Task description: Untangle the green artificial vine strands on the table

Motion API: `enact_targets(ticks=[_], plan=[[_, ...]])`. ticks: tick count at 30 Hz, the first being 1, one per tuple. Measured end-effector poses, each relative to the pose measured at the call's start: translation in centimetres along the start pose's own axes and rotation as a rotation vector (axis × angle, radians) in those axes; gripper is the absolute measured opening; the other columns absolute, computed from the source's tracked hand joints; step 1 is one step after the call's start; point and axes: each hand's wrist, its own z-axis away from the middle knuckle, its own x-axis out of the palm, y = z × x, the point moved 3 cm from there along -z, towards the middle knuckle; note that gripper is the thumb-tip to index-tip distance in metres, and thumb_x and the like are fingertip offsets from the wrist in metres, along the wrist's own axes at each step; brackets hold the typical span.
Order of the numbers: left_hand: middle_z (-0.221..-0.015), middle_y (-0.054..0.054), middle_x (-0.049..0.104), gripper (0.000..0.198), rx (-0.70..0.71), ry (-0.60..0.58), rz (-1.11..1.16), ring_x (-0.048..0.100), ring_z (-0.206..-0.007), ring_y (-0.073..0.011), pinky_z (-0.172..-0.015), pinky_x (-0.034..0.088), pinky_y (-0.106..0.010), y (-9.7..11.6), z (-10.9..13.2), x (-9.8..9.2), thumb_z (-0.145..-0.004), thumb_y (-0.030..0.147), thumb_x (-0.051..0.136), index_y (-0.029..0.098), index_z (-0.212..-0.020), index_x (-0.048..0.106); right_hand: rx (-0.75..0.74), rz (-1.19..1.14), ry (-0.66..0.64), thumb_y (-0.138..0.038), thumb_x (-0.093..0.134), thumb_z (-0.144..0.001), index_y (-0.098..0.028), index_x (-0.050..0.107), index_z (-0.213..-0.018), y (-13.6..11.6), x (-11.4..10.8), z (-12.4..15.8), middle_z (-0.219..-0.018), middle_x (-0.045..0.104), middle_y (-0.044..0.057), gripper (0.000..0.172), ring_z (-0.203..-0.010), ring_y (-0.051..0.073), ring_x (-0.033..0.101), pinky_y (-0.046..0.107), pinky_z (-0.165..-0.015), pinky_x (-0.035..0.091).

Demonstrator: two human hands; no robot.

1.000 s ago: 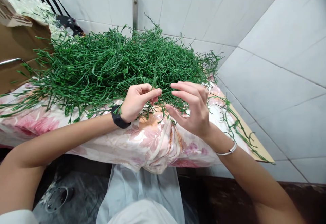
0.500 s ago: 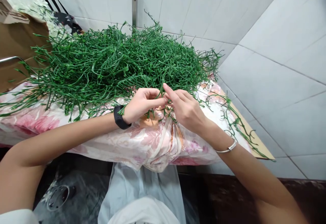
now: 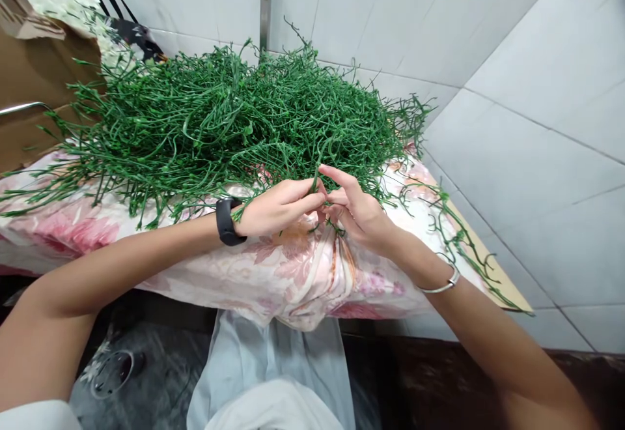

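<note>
Both hands meet just in front of a big heap of green artificial stems (image 3: 234, 117). My left hand (image 3: 280, 207), with a black band on its wrist, is closed in a pinch around a thin green stem (image 3: 316, 177) that rises between the hands. Fingertips of my right hand (image 3: 359, 212) touch those of the left at the same stem, its index finger stretched out past the others. Short curled ends of the stem (image 3: 336, 227) show below the fingers. The exact grip of the right fingers is partly hidden.
A floral cloth (image 3: 273, 273) covers the table under the heap. At left stands a brown cardboard box (image 3: 43, 91), with white artificial flowers (image 3: 63, 10) behind it. Loose green stems (image 3: 459, 238) lie at the right edge. Tiled walls (image 3: 537, 124) close off the back and right.
My left hand's fingers have closed in over the stem, covering the gap between thumb and fingers. The right index finger has lifted slightly away. The view has shifted a little.
</note>
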Motion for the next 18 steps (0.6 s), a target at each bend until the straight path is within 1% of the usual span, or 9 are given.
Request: enact_targets(ticks=[3, 6, 8, 11, 13, 15, 16, 18], plan=[[-0.06, 0.003, 0.048, 0.02, -0.014, -0.025, 0.02, 0.041, -0.053, -0.0067, -0.051, 0.033, -0.019, 0.0, -0.1, -0.1, -0.085, 0.03, 0.044, 0.015, -0.073, 0.049, 0.008, 0.071, 0.012, -0.015, 0.036, -0.088, -0.02, 0.019, -0.137, 0.0, -0.3, 0.0, -0.091, 0.065, 0.004, 0.053, -0.068, 0.01, 0.061, 0.025, -0.066, 0.05], [-0.058, 0.004, 0.046, 0.02, -0.057, -0.085, 0.115, 0.038, -0.048, -0.006, -0.044, 0.031, -0.019, 0.0, -0.2, -0.2, -0.081, 0.035, 0.05, 0.015, -0.077, 0.049, -0.006, 0.046, 0.012, -0.013, 0.036, -0.087, -0.021, 0.018, -0.137, -0.5, -0.6, -0.1, -0.081, 0.065, 0.0, 0.053, -0.066, 0.01, 0.061, 0.025, -0.066, 0.05], [-0.059, 0.003, 0.048, 0.02, -0.071, -0.13, 0.16, 0.037, -0.045, -0.0054, -0.042, 0.031, -0.018, 0.0, -0.2, -0.4, -0.08, 0.036, 0.053, 0.015, -0.079, 0.051, -0.01, -0.028, 0.004, -0.013, 0.034, -0.088, -0.021, 0.015, -0.137, -0.7, -0.7, 0.0, -0.076, 0.064, -0.001, 0.052, -0.065, 0.009, 0.06, 0.023, -0.063, 0.05], [-0.064, 0.001, 0.052, 0.019, -0.067, -0.194, 0.17, 0.038, -0.046, -0.005, -0.043, 0.033, -0.018, 0.0, -0.1, -0.7, -0.08, 0.035, 0.053, 0.015, -0.08, 0.054, 0.032, -0.182, -0.036, -0.018, 0.032, -0.09, -0.021, 0.011, -0.136, -1.0, -0.8, 0.1, -0.075, 0.061, -0.001, 0.051, -0.062, 0.009, 0.059, 0.022, -0.057, 0.049], [-0.062, 0.001, 0.049, 0.02, -0.079, -0.206, 0.173, 0.039, -0.046, -0.0052, -0.042, 0.034, -0.018, 0.0, 0.0, -0.8, -0.08, 0.036, 0.053, 0.016, -0.08, 0.055, 0.084, -0.29, -0.052, -0.021, 0.035, -0.09, -0.023, 0.009, -0.136, -1.0, -0.9, 0.1, -0.077, 0.06, -0.001, 0.053, -0.056, 0.009, 0.056, 0.023, -0.052, 0.048], [-0.058, 0.003, 0.044, 0.022, -0.103, -0.21, 0.182, 0.039, -0.045, -0.0052, -0.041, 0.034, -0.017, 0.1, 0.1, -0.8, -0.081, 0.037, 0.052, 0.016, -0.079, 0.055, 0.14, -0.409, -0.041, -0.025, 0.04, -0.089, -0.027, 0.011, -0.134, -1.1, -1.0, 0.1, -0.08, 0.058, -0.001, 0.053, -0.051, 0.008, 0.053, 0.023, -0.048, 0.045], [-0.057, 0.003, 0.042, 0.022, -0.112, -0.221, 0.185, 0.038, -0.045, -0.005, -0.041, 0.033, -0.017, 0.1, 0.2, -0.7, -0.081, 0.037, 0.052, 0.016, -0.079, 0.054, 0.165, -0.472, -0.035, -0.027, 0.041, -0.089, -0.028, 0.013, -0.133, -1.1, -1.1, 0.1, -0.078, 0.057, -0.002, 0.053, -0.049, 0.007, 0.052, 0.023, -0.047, 0.044], [-0.056, 0.004, 0.04, 0.022, -0.116, -0.244, 0.186, 0.036, -0.043, -0.0044, -0.039, 0.032, -0.017, 0.2, 0.3, -0.5, -0.081, 0.037, 0.051, 0.015, -0.078, 0.054, 0.203, -0.589, -0.037, -0.03, 0.044, -0.088, -0.027, 0.016, -0.13, -1.1, -1.2, 0.0, -0.066, 0.051, -0.005, 0.051, -0.045, 0.007, 0.048, 0.022, -0.045, 0.041]])
